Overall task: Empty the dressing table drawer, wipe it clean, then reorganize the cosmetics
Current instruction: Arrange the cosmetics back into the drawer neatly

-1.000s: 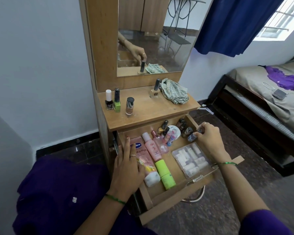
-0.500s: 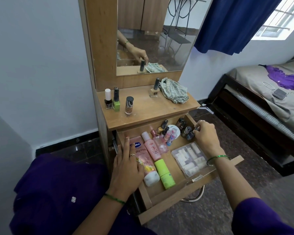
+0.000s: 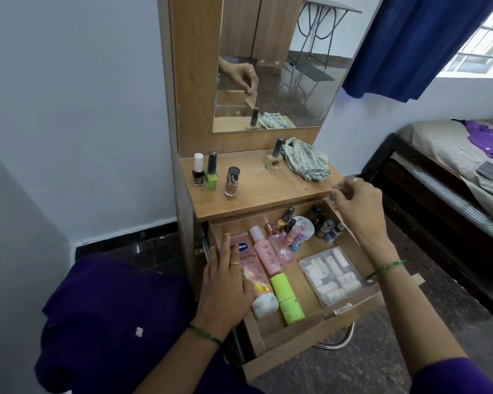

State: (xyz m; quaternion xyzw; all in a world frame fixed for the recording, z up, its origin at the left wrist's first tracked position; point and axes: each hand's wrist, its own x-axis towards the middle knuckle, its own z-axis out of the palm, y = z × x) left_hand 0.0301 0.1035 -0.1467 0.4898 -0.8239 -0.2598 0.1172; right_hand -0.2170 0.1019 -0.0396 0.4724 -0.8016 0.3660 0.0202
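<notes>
Fingers of my right hand (image 3: 353, 204) look curled, pinching something small (too blurred to name) above the drawer (image 3: 310, 334); left hand (image 3: 228, 285) lies flat on its tubes. I'd set it by the nail polishes (image 3: 211, 173), upright.

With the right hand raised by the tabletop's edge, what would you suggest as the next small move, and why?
Probably set whatever the right hand pinches onto the tabletop beside the four bottles already there; it is blurred, so the item is unclear. The drawer is still full.
</notes>
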